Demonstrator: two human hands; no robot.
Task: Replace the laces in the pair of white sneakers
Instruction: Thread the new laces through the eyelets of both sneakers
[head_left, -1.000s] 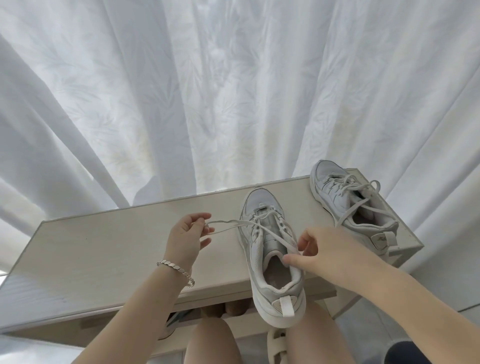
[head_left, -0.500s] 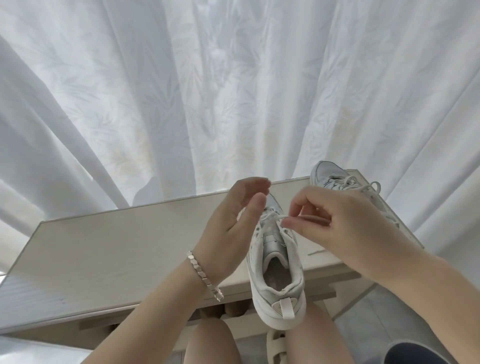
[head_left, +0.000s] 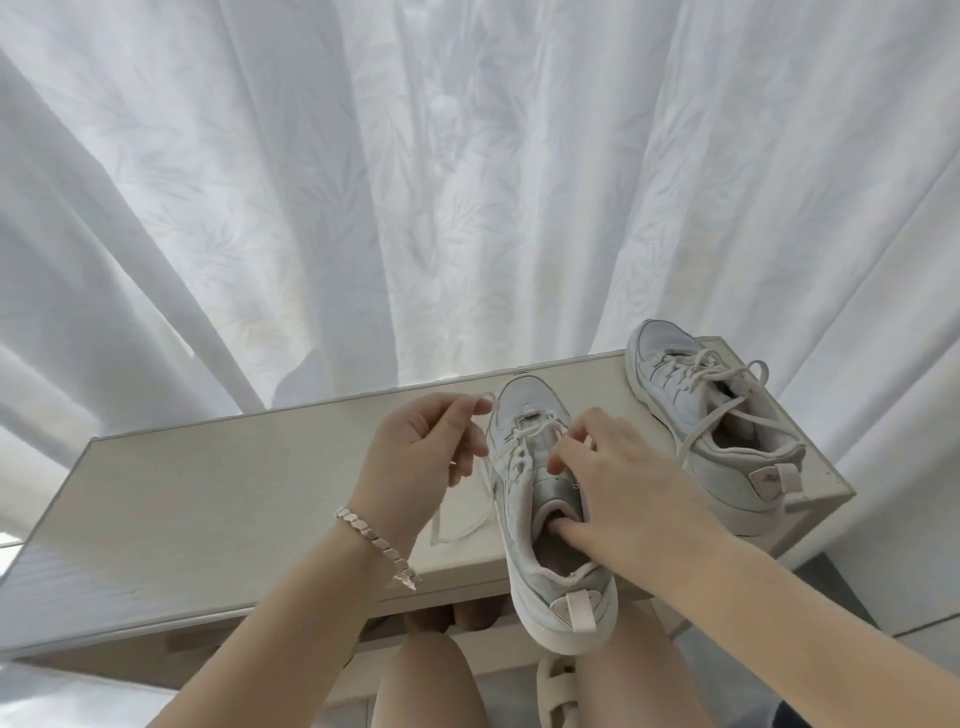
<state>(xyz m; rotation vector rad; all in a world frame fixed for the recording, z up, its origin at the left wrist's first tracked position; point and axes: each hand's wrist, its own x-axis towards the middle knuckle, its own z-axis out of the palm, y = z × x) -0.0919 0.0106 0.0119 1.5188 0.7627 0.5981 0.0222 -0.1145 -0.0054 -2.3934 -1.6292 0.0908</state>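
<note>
I judge: unlacing sneaker (head_left: 525, 410) | left hand (head_left: 415, 457) pinches lace (head_left: 457, 526) beside it | right hand (head_left: 623, 488) grips it | next: free next eyelet

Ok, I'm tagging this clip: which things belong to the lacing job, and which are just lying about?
In the job: near sneaker, far sneaker, loose lace, left hand, right hand.
Just there: table, curtain, bracelet, sandal.

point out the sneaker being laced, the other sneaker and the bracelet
sneaker being laced (head_left: 519, 519): head view, on its left side wall
other sneaker (head_left: 724, 480): head view, on the side panel under the collar
bracelet (head_left: 376, 542): head view, on its middle links
</note>
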